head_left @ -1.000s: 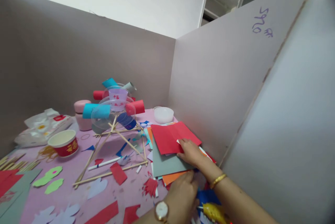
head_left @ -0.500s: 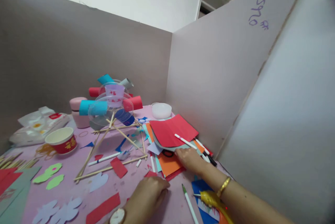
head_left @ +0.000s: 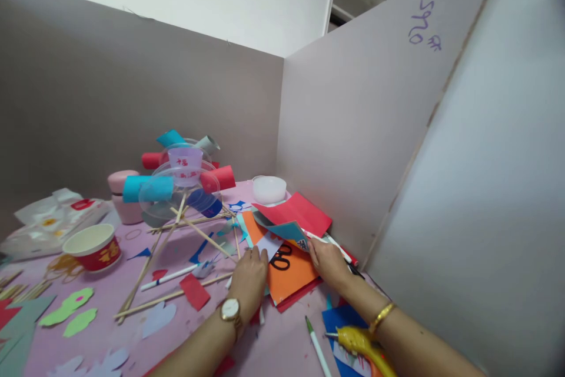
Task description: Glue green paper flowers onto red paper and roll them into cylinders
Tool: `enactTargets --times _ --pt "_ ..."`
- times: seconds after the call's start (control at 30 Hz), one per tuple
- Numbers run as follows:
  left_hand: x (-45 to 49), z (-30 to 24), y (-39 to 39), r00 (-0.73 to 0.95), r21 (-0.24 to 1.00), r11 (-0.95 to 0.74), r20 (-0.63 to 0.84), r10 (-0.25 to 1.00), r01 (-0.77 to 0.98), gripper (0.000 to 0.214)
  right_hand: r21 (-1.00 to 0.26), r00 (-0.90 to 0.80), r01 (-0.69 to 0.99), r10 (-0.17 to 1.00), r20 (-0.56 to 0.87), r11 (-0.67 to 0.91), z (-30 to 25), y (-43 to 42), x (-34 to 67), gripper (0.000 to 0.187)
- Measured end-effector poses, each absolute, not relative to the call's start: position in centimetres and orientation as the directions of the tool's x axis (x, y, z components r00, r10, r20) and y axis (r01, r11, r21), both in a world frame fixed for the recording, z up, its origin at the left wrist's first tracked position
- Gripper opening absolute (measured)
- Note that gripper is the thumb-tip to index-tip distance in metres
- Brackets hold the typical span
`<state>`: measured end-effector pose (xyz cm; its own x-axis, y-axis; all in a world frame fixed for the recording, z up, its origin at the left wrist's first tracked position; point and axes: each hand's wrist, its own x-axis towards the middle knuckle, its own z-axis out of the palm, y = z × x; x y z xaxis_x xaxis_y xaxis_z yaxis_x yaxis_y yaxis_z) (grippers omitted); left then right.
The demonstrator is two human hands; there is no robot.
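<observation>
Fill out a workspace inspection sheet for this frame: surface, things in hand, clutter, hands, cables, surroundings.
Surface: pink tabletop, strewn with paper scraps.
Job's things: orange paper sheet on top of a coloured stack; black-handled scissors lying on it; teal and red paper sheets raised above them.
Clutter: stick-and-clear-cup wheel model with paper rolls; red paper cup; white pen; green-tipped pen; yellow glue gun; green paper cut-outs; white round tub.
Hands: left hand flat on the stack's edge; right hand holds up the teal and red paper sheets by their edge.
Cables: nothing seen.
Surroundings: grey partition boards around the table, purple handwriting on one.
</observation>
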<state>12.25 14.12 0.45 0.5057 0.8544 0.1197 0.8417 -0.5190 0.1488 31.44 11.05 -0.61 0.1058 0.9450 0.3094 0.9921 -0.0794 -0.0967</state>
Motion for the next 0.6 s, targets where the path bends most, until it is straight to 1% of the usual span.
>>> enactTargets --times 0.13,0.23,0.27,0.3,0.37,0.4,0.5,0.6 --pt "13.0 0.9 15.4 0.495 0.116 -0.499 0.063 0.867 0.859 0.024 -0.097 0.085 0.994 0.946 0.314 -0.058 -0.5 10.8 31.3 0.028" --pt "12.5 2.0 15.2 0.491 0.116 -0.502 0.109 0.864 0.857 0.017 -0.097 0.088 0.993 0.944 0.318 -0.060 -0.6 10.7 31.5 0.031" --pt "12.0 2.6 15.0 0.493 0.121 -0.508 0.138 0.859 0.853 0.014 -0.099 0.092 0.993 0.944 0.318 -0.063 -0.6 10.7 31.6 0.031" --pt "11.4 3.1 14.8 0.492 0.128 -0.515 0.175 0.853 0.847 0.016 -0.101 0.096 0.993 0.943 0.319 -0.067 -0.7 10.8 31.8 0.031" --pt "9.9 4.4 14.4 0.480 0.149 -0.529 0.273 0.834 0.835 0.028 -0.106 0.102 0.992 0.942 0.319 -0.072 -0.9 10.9 32.0 0.032" --pt "9.1 5.0 14.3 0.458 0.163 -0.527 0.328 0.826 0.834 0.030 -0.108 0.104 0.992 0.942 0.319 -0.072 -1.0 10.9 32.1 0.032" --pt "7.3 6.6 14.0 0.350 0.226 -0.497 0.477 0.807 0.838 0.030 -0.109 0.093 0.992 0.944 0.318 -0.061 -1.0 10.8 32.2 0.032" --pt "7.5 7.5 14.2 0.246 0.280 -0.488 0.600 0.761 0.827 0.037 -0.092 0.040 0.996 0.950 0.310 -0.012 -0.9 10.4 31.7 0.032"
